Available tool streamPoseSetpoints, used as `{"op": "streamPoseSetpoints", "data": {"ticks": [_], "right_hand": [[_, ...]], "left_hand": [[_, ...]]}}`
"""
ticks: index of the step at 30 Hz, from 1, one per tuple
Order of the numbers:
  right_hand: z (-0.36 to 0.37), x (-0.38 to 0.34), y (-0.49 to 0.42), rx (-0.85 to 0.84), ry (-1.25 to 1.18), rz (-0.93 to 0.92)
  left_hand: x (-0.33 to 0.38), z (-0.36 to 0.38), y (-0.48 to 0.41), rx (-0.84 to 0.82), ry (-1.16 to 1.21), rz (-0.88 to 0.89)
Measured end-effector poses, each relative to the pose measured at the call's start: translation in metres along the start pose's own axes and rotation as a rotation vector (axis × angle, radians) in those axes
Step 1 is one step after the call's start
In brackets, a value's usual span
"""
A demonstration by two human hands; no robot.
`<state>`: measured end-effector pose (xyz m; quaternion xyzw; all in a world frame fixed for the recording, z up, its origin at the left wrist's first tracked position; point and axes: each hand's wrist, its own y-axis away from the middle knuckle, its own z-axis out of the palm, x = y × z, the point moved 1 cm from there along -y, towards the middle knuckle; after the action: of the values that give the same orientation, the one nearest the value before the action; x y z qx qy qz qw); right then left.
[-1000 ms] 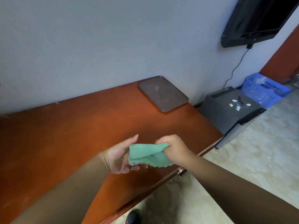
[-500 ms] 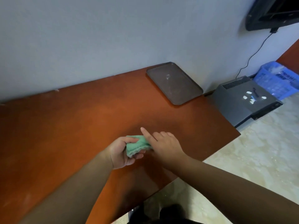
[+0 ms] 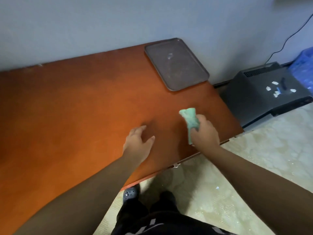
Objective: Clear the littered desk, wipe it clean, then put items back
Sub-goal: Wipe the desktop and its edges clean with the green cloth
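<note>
Desk is the orange-brown one pushed up against the pale wall, and the top looks pretty bare right now. The only thing sitting on it is a dark rectangular tray at the back right corner, right by the wall.

The green cloth is in the right hand, all bunched up. The fingers are curled tight round it, so one wad pokes out past the fist toward the tray and a thin strip hangs down the thumb side. That hand is over the right part of the desk, between the tray and the front edge. Honestly can't tell if the cloth is actually touching the wood or just above it.

The left hand is just beside it, more toward the middle. Its fingers are spread and loose and it's holding nothing. It's low over the surface with a shadow under it, but contact is hard to call.

Off the right end of the desk there's a dark grey box on the floor, with a few little white scraps on its top. A blue basket sits behind it, and a black cable runs down the wall. A dark shoe peeks out under the front edge.
</note>
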<state>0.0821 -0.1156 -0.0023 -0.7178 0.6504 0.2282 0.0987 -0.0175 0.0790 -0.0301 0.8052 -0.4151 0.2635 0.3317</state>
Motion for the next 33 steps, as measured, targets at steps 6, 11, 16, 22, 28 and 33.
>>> {"op": "streamPoseSetpoints", "data": {"ticks": [6, 11, 16, 22, 28, 33], "right_hand": [[-0.055, 0.103, -0.053, 0.195, 0.139, 0.307], [-0.031, 0.116, -0.063, 0.09, 0.26, 0.201], [0.022, 0.048, 0.006, -0.112, 0.196, -0.256], [0.027, 0.014, 0.013, -0.322, -0.169, -0.311], [-0.043, 0.093, -0.062, 0.014, 0.248, 0.094], [-0.002, 0.073, -0.023, -0.114, 0.369, -0.003]], "left_hand": [[0.015, 0.045, 0.017, 0.044, -0.316, -0.034], [0.014, 0.064, 0.026, 0.088, -0.33, -0.108], [0.018, 0.071, 0.04, 0.182, -0.28, -0.134], [0.021, 0.056, 0.042, 0.337, -0.186, -0.113], [-0.009, 0.039, 0.055, 0.448, -0.179, -0.206], [-0.033, 0.041, 0.074, 0.428, -0.182, -0.255]]}}
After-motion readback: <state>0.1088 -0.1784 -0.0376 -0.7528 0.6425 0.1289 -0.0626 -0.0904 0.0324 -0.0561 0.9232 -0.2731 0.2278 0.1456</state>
